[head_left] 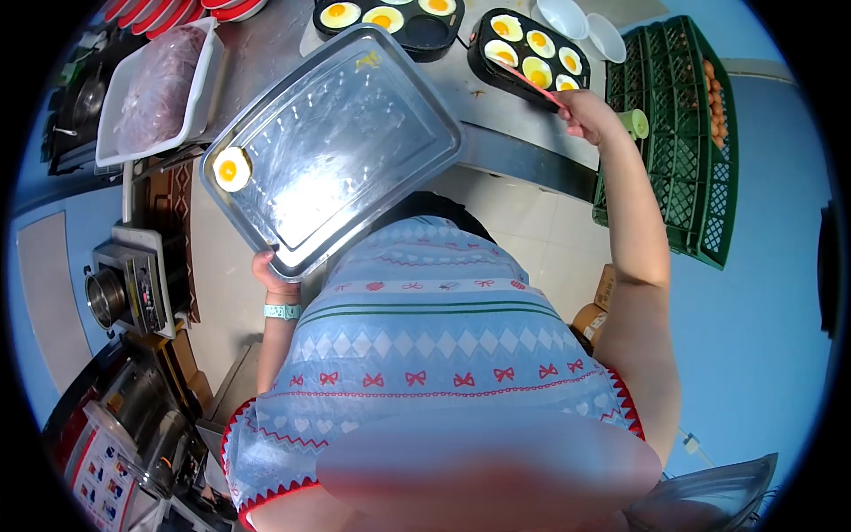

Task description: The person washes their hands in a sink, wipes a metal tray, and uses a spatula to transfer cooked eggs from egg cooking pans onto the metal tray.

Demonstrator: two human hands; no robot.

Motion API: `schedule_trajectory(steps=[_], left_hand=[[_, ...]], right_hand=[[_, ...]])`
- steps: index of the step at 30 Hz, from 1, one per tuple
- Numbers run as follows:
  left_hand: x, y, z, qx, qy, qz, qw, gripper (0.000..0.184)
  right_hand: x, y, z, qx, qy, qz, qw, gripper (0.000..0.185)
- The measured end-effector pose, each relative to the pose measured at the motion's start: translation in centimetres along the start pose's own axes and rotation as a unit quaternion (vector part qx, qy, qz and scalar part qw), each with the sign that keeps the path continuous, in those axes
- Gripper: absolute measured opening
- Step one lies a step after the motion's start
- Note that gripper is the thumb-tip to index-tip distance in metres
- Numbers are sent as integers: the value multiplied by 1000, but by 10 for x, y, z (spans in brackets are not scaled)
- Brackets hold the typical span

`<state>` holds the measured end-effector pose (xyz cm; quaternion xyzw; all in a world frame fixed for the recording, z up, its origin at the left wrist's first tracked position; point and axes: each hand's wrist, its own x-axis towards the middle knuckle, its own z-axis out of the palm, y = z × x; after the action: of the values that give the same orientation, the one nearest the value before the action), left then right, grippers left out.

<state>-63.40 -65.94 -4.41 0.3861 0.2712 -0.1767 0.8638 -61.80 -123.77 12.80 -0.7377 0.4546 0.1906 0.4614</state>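
My left hand grips the near corner of a large metal tray, held tilted in front of my body. One fried egg lies on the tray near its left edge, and a yellow scrap is near the far edge. My right hand is closed around a thin red stick-like utensil. Its far end reaches over a black egg pan with several fried eggs in round wells, by the egg at its left side. I cannot tell whether the tip touches that egg.
Left of that pan, a second black egg pan holds fried eggs. White bowls stand behind. Green crates with brown eggs and a light green cup are at right. A white bin holds a plastic-wrapped bag at left.
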Motion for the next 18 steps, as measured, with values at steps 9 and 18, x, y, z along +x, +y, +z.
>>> schedule_trajectory(steps=[9,18], left_hand=[[1,8,7,12,-11,-8,1000,59],[6,12,3,10,-4,-14,1000,57]], right_hand=[[25,14,31,667,-296,125,672,35],[-19,16,-2,141,65,-152,976,29]])
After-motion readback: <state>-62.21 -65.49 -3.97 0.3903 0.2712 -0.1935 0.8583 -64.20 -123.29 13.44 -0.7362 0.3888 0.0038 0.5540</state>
